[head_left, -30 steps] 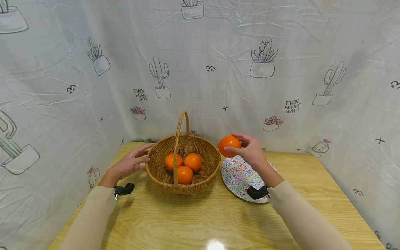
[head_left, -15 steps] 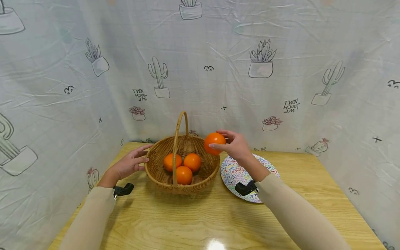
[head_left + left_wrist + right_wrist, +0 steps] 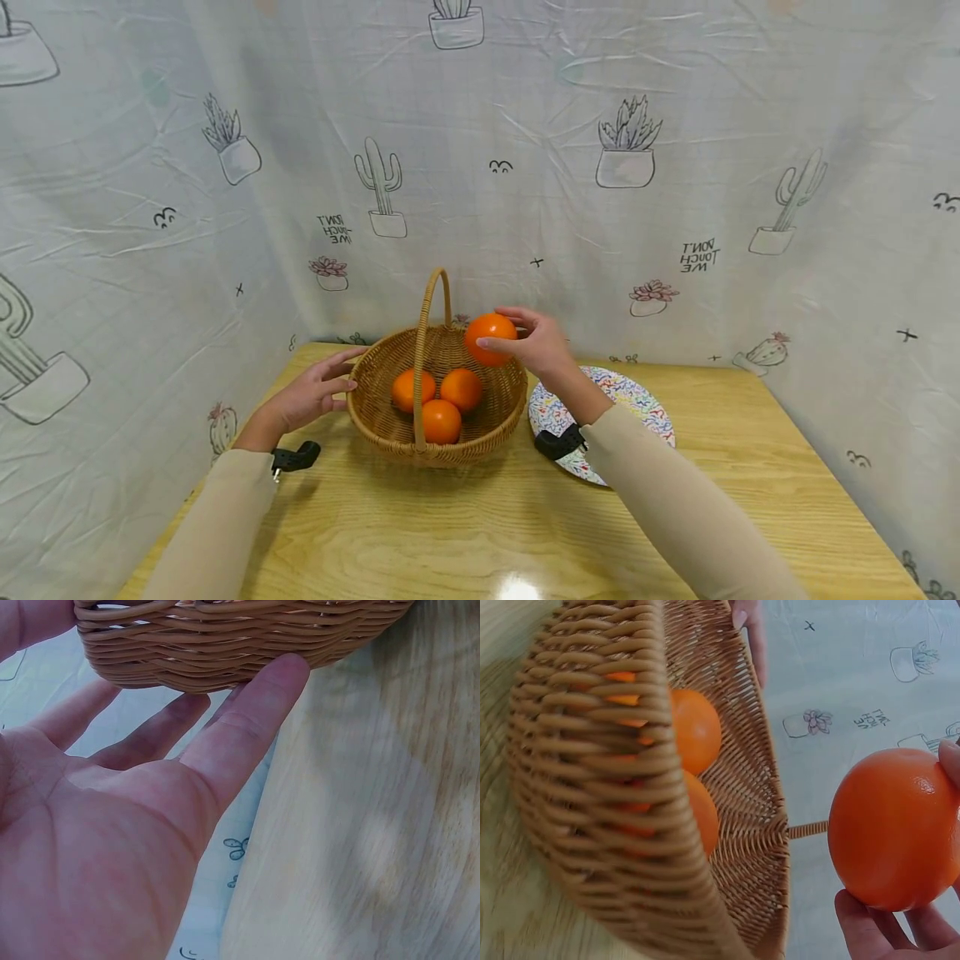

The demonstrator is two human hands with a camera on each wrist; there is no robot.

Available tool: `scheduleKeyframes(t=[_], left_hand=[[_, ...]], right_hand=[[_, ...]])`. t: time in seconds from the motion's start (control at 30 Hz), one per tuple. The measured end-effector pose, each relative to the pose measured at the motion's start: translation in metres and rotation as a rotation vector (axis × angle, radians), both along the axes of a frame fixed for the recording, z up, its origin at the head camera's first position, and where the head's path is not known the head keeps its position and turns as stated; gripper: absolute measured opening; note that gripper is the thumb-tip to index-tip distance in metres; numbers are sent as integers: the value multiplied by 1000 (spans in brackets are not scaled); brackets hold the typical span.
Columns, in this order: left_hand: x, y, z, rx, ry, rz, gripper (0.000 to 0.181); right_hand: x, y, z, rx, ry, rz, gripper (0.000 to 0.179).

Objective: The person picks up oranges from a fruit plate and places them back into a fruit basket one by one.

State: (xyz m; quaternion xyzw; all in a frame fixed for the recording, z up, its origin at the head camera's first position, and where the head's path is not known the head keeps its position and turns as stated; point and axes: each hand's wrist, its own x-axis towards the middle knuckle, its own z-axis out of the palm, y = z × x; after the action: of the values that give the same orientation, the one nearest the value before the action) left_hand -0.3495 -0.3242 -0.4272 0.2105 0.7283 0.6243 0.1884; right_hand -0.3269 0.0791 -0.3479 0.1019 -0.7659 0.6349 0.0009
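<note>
My right hand grips an orange in its fingertips, held above the right rim of a wicker basket. The right wrist view shows that orange close up beside the basket wall. Three oranges lie inside the basket, under its upright handle. My left hand has straight fingers touching the basket's left side; in the left wrist view its fingertips rest against the woven wall.
A plate with a colourful squiggle pattern lies on the wooden table right of the basket, partly under my right forearm. A cactus-print cloth hangs behind and along both sides of the table.
My right hand has carried the orange leftward, from over the plate to above the basket's right rim. The left hand has stayed on the basket's side.
</note>
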Motion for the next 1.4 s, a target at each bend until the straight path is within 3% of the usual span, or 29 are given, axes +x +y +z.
scheduleKeyframes(t=[0.23, 0.53, 0.8, 1.4], left_hand=[[2, 0, 2, -16, -4, 8, 70], [1, 0, 1, -20, -4, 8, 69], [-1, 0, 2, -17, -8, 10, 69], [2, -1, 4, -26, -6, 8, 72]], right_hand=[[-15, -19, -3, 8, -23, 2, 63], [-33, -37, -11, -6, -70, -73, 64], [-46, -52, -18, 32, -80, -82, 68], [-44, -77, -28, 143, -88, -148, 62]])
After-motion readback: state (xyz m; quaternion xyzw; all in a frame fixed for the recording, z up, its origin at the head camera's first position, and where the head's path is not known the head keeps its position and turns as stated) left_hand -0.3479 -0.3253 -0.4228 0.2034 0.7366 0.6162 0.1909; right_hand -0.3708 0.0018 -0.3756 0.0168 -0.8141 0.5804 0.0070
